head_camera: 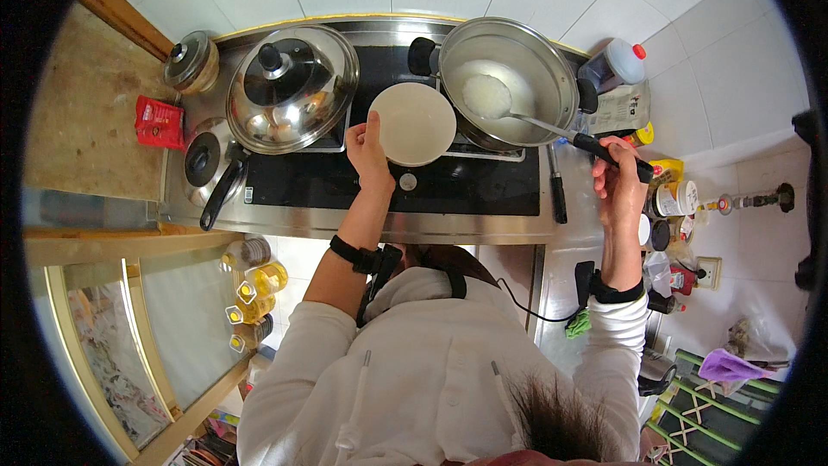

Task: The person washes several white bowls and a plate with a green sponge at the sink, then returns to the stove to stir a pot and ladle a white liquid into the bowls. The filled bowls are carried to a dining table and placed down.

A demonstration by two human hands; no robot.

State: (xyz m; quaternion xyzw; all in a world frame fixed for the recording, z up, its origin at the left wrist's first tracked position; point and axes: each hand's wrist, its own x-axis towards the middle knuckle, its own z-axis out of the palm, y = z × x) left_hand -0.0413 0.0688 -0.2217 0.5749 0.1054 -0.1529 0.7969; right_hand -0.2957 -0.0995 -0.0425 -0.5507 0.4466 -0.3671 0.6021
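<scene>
My left hand [370, 152] holds a cream bowl [417, 124] by its left rim, thumb over the edge; no food shows inside the bowl. It is over the black cooktop [310, 182], just left of a steel pot [517, 65]. In my right hand [616, 175] is the black handle of a ladle [537, 122]. Its head, heaped with a white, grainy food that looks like rice or porridge [486, 96], is over the inside of the pot. How much is left in the pot's bottom is hard to tell.
A large lidded pan [291, 110] stands on the left burner, beside a smaller lid or pan [206, 162] and a glass pot [191, 63]. A black-handled utensil [557, 188] lies right of the cooktop. Jars [676, 199] and a jug [612, 66] line the right side.
</scene>
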